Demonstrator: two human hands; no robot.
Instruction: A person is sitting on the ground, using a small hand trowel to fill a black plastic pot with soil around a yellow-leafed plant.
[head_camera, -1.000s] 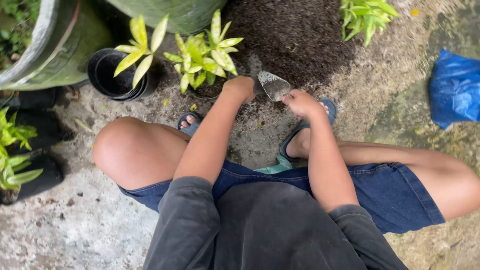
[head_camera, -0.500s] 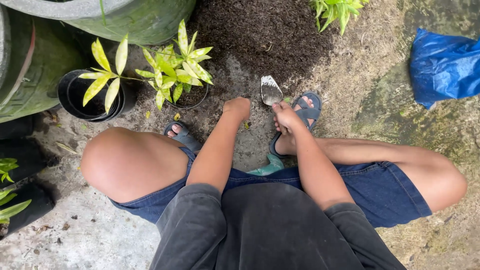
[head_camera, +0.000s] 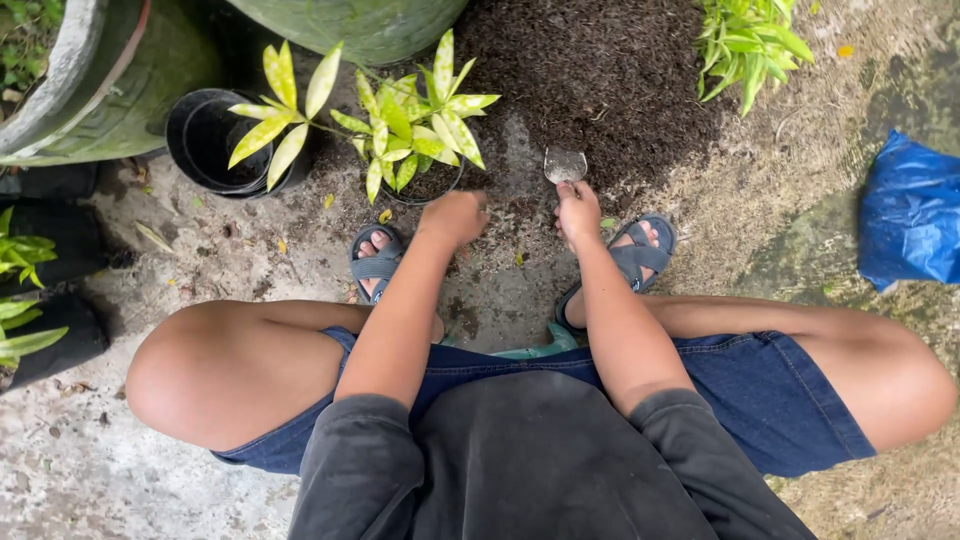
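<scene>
The dark soil heap (head_camera: 590, 70) fills the top middle of the view and serves as the landmark; the large green tub (head_camera: 100, 90) sits well to its left, and a blue plastic bag (head_camera: 910, 210) lies well to its right. Just left of the heap's near edge stands the small potted plant (head_camera: 415, 130) with yellow-green leaves, and beside that, farther from the heap, an empty black pot (head_camera: 215, 140). At the heap's near edge the right hand (head_camera: 578, 212) has its fingers wrapped around the handle of a metal trowel (head_camera: 564, 165), blade pointing into the soil. The left hand (head_camera: 455, 218) hovers between heap and potted plant, fingers curled loosely inward, holding nothing that I can make out. A likely slip: a loaded blade tilting on its way from heap to pot would scatter soil over the concrete, and the leaves overhanging the pot's rim could be knocked or buried.
</scene>
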